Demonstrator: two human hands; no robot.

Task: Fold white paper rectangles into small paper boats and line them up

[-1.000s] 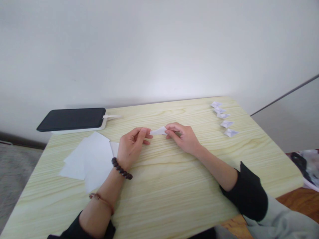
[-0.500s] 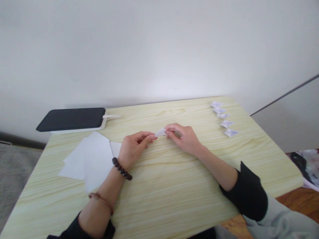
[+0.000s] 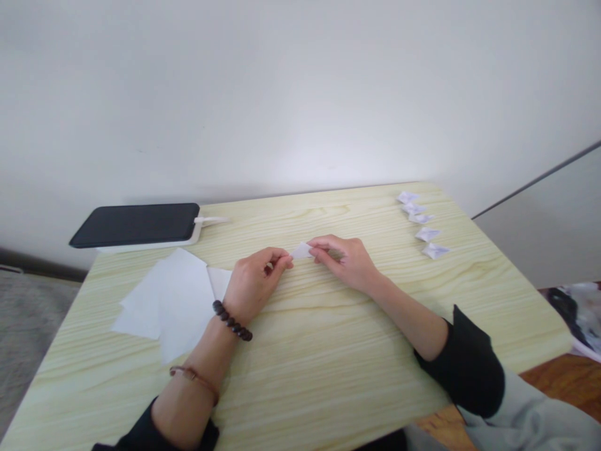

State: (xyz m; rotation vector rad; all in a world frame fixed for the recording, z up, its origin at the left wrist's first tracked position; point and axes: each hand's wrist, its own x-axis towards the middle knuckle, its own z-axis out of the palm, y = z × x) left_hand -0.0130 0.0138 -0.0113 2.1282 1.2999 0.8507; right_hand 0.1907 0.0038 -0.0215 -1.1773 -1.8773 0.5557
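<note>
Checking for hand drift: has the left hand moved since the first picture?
Yes: the left hand has shifted slightly right and downward in view, judged against the black device.

Held paper (image 3: pixel 301 251): 2 ends hidden by left grip (image 3: pixel 253 282), right grip (image 3: pixel 350 263); folds unclear. Left sleeve (image 3: pixel 135 434) cut by bottom edge.

Folded piece (image 3: pixel 301 251): matt paper. Loose sheets (image 3: pixel 184 294): smooth, matt paper. Bench (image 3: pixel 328 357): smooth, wood-grained. Sleeve (image 3: pixel 464 366): matt cloth. Bracelet beads (image 3: pixel 231 322): slightly glossy.
</note>
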